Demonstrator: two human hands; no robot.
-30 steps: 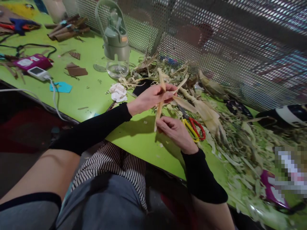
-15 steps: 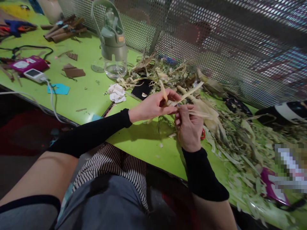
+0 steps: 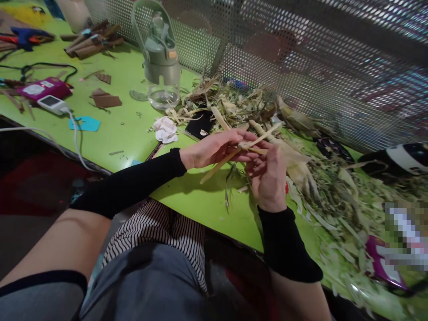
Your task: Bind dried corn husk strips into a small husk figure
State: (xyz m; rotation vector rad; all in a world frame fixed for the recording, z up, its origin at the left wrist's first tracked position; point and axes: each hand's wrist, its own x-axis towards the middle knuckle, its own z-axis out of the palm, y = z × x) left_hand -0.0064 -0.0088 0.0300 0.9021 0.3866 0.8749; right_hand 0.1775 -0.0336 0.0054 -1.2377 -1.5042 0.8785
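Note:
Pale corn husk strips (image 3: 245, 145) cross in a star shape, with a small knot at the middle, above the table. My left hand (image 3: 219, 145) cradles them from the left, palm turned up, its fingers long beneath the knot and the thumb hard to see. My right hand (image 3: 269, 180) pinches the strip end on the right, fingers curled in. One strip points down-left over the left palm, another up-right. Just beyond my right hand lies a broad dried husk (image 3: 294, 162) on a heap of husk scraps (image 3: 334, 196).
A clear water bottle (image 3: 163, 67) with a grey-green lid stands behind the crumpled tissue (image 3: 165, 130). A black phone-like slab (image 3: 199, 122) lies among the scraps. On the left are a purple device (image 3: 45, 88) and brown rolls (image 3: 93, 42). Perforated metal mesh (image 3: 214, 40) borders the green table (image 3: 200, 209).
The husk piece has turned in my hands, so a strip now points down-left. My left hand has rolled palm up and its fingers have straightened. My right hand still pinches a strip.

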